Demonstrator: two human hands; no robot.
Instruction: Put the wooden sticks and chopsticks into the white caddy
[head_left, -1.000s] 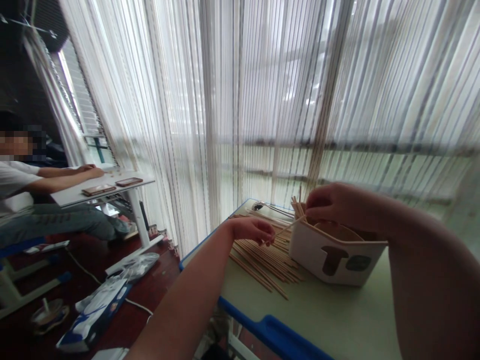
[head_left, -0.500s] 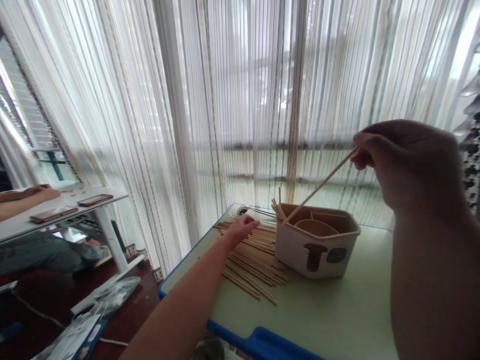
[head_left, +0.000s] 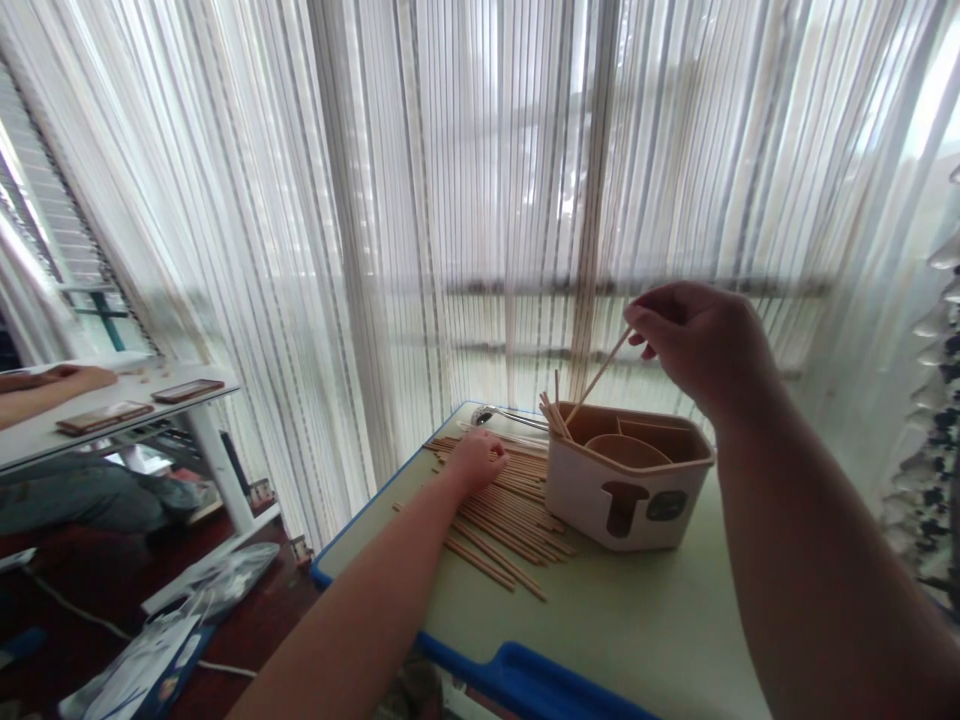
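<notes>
My right hand [head_left: 697,345] pinches the upper end of a wooden chopstick [head_left: 600,373]. The chopstick slants down to the left, and its lower end is inside the left part of a white and brown utensil holder [head_left: 619,495]. Several other chopsticks [head_left: 553,412] stand in that corner, leaning left. My left hand [head_left: 478,462] rests over a spread of loose chopsticks [head_left: 510,510] left of the holder. Its fingers are curled closed, and what they hold, if anything, is hidden.
Behind the loose chopsticks lies a metal ladle or large spoon [head_left: 484,412]. The pale green table [head_left: 600,620] has a blue edge. At the left, another person's hands [head_left: 64,385] rest on a white table [head_left: 169,402]. Striped curtains [head_left: 465,200] hang behind.
My right hand has moved left and down, and the chopstick sits lower in the holder, at a steeper slant. My left hand has drawn slightly left and down, fingers curled more.
</notes>
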